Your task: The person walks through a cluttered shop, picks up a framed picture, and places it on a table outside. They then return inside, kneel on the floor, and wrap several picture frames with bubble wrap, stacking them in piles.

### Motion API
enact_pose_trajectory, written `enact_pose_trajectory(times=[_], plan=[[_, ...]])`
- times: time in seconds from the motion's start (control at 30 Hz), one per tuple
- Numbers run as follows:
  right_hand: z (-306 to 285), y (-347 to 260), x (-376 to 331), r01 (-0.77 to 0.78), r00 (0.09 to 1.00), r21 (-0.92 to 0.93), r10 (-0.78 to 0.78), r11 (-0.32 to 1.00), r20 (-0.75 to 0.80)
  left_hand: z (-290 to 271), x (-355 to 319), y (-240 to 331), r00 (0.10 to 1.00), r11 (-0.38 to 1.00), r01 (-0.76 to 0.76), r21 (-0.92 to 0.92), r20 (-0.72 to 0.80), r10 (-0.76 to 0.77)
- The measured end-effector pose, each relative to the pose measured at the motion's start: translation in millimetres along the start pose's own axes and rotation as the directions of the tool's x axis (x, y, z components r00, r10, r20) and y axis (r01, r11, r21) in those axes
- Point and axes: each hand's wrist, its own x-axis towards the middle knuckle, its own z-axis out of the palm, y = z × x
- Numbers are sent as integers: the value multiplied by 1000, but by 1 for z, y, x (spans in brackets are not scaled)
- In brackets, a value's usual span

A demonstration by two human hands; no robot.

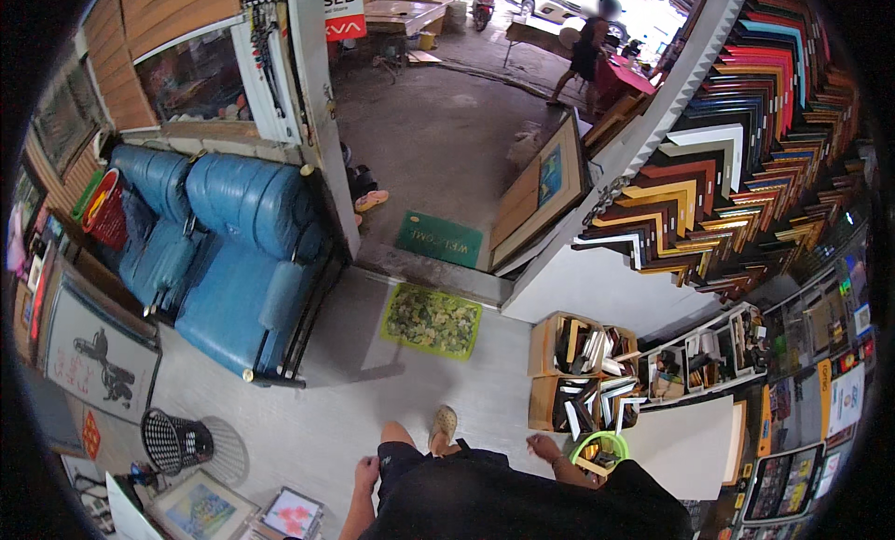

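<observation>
Basket (613,438) in green stands toward the floor's (317,391) right edge, near the half-open, empty right hand (542,448); left hand's (366,471) grip unclear.

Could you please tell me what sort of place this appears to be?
Probably a picture-framing shop: sample frame corners hang in rows at right, wooden boxes of similar pieces stand below, and a framed picture leans upright nearby.
</observation>
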Motion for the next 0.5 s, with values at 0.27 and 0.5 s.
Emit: enact_pose_trajectory(times=[0.27, 0.5], plan=[[-43, -182, 17, 85, 910, 373, 81, 924, -407, -95, 147, 56, 916, 954, 295, -59, 302, -264], [161, -202, -108, -268, 804, 571, 507, 776, -312, -176, 279, 150, 802, 663, -265, 700, 542, -251]])
